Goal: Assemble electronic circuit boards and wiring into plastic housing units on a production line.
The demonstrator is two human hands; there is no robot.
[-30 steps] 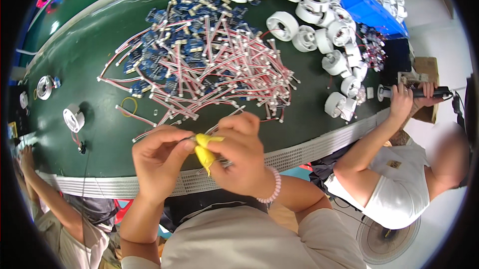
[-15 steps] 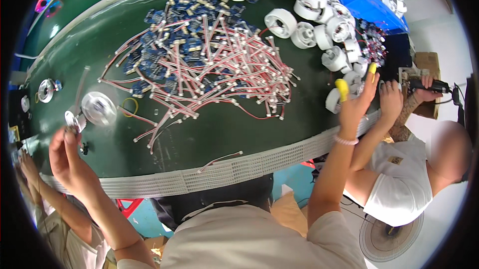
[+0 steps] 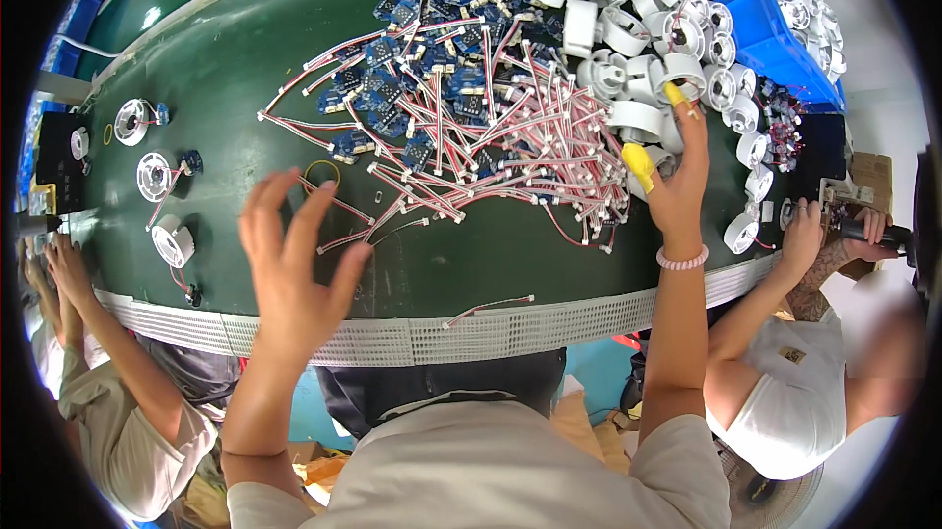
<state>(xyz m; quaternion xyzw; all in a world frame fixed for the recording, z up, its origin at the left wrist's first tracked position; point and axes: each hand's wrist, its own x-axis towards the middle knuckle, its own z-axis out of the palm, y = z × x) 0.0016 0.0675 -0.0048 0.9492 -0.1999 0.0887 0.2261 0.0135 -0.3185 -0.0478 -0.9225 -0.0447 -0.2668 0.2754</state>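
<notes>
Fingers (image 3: 310, 220) of the left hand (image 3: 294, 284) spread wide, empty, over the table (image 3: 471, 269); right hand (image 3: 679, 190), half open, is at the white housings (image 3: 633, 118) beside the cables (image 3: 559, 141), any grip unclear, the housings probably heaped there for easy reach

Bright, fairly even light covers the table (image 3: 451, 264), leaving soft, faint shadows; small white glints sit at the upper left. The cables (image 3: 574, 151) look reasonably sharp, while a neighbour's head (image 3: 888, 333) is blurred. The fisheye lens curves the white front strip (image 3: 373, 343) and blackens the corners
</notes>
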